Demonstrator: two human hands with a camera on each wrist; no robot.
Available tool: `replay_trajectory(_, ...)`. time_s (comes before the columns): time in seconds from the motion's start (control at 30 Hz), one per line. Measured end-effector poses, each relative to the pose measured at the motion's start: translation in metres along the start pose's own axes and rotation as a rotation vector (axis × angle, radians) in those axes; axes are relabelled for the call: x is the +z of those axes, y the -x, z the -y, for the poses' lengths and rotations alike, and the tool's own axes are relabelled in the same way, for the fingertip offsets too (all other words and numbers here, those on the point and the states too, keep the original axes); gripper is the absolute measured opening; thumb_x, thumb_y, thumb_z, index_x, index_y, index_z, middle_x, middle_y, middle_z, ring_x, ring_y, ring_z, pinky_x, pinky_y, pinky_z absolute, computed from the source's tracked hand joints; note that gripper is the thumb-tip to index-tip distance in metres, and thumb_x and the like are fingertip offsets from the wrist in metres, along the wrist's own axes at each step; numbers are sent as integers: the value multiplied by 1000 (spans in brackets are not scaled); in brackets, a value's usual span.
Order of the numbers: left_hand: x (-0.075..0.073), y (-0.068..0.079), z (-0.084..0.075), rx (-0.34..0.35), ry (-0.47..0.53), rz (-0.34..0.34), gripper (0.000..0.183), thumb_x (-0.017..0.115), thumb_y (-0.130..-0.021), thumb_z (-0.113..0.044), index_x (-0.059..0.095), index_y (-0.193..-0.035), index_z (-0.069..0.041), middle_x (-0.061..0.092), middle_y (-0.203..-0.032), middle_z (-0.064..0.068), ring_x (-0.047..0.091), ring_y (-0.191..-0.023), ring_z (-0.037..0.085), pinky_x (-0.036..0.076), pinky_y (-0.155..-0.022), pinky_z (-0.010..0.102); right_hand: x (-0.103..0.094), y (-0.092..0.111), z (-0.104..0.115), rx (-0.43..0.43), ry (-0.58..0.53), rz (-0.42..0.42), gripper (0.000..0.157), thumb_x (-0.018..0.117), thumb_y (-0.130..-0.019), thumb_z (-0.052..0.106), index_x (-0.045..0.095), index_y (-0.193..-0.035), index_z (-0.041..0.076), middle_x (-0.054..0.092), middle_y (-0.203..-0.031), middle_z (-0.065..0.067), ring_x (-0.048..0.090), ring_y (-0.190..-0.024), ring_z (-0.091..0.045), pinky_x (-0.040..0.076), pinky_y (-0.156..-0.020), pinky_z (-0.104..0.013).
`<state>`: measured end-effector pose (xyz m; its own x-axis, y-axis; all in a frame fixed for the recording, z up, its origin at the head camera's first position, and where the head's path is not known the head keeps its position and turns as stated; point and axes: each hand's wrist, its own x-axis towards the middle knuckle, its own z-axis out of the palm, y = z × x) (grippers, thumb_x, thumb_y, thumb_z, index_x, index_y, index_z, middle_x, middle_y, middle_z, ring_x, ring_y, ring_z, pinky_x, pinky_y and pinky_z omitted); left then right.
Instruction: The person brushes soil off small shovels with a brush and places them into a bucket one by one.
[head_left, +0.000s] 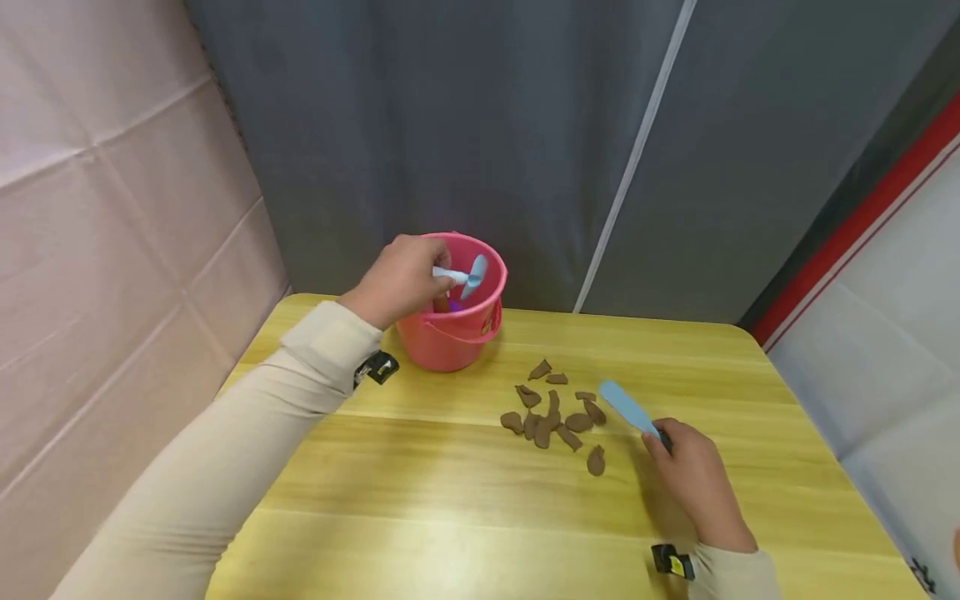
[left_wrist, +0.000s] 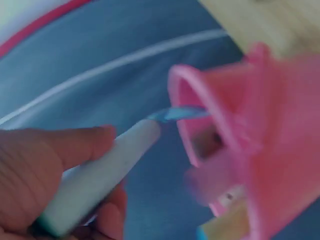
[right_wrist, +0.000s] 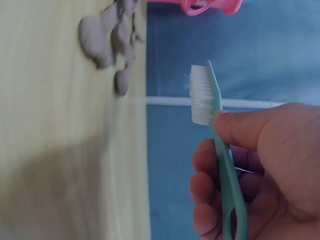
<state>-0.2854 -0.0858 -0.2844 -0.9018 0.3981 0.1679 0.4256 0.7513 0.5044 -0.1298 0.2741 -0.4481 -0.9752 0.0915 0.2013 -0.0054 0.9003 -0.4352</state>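
In the head view, my left hand (head_left: 405, 279) is over the pink bucket (head_left: 444, 350). It grips a tool by its white handle (left_wrist: 102, 182); the light blue, blade-like head (head_left: 474, 277) sits crosswise at the end, over the bucket's mouth. The tool's exact kind cannot be told. My right hand (head_left: 693, 479) holds a small scrubbing brush (head_left: 628, 407) above the table's right part. White bristles (right_wrist: 201, 95) and a blue-green back show in the right wrist view. Left of the brush lie several flat brown pieces (head_left: 542, 432), loosely scattered.
Inside the bucket are a purple thing (head_left: 455, 307) and other items, partly hidden. The bucket stands near the back edge of the wooden table (head_left: 420, 508). Behind rises a dark grey curtain (head_left: 450, 125); pale fabric (head_left: 127, 250) hangs at the left.
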Motion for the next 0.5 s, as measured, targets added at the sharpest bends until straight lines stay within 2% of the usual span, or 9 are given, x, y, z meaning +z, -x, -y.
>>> replay_trajectory(0.1,14,-14,10,23,-53,-50,18,71,-78,-13,55,-81,-7,56,-80,6,56,-74,16,49,-63,28,1,3,-8,38,-6,24,20,57,-89,14,61,-100,-2,59,-79,-8,46,-62,-18,38,-56,-33)
replay_trajectory(0.23,29,-22,20,63,-109,-85,23,71,-75,-9,57,-93,-4,52,-93,10,47,-88,23,44,-78,35,3,7,-15,72,-11,32,23,57,-89,16,61,-102,-2,57,-76,-6,45,-59,-18,36,-54,-31)
replay_trajectory(0.37,36,-22,26,56,-89,-46,32,68,-78,-11,57,-107,-4,56,-100,9,49,-92,22,46,-81,35,2,9,-20,97,-9,42,26,55,-90,17,60,-105,-3,58,-77,-7,44,-58,-17,36,-52,-31)
replay_trajectory(0.5,38,-21,29,34,-87,62,31,65,-81,-12,58,-110,-7,59,-98,6,54,-85,20,50,-73,32,2,9,-27,125,-3,78,29,53,-91,18,60,-106,-5,60,-87,-15,51,-67,-22,41,-57,-37)
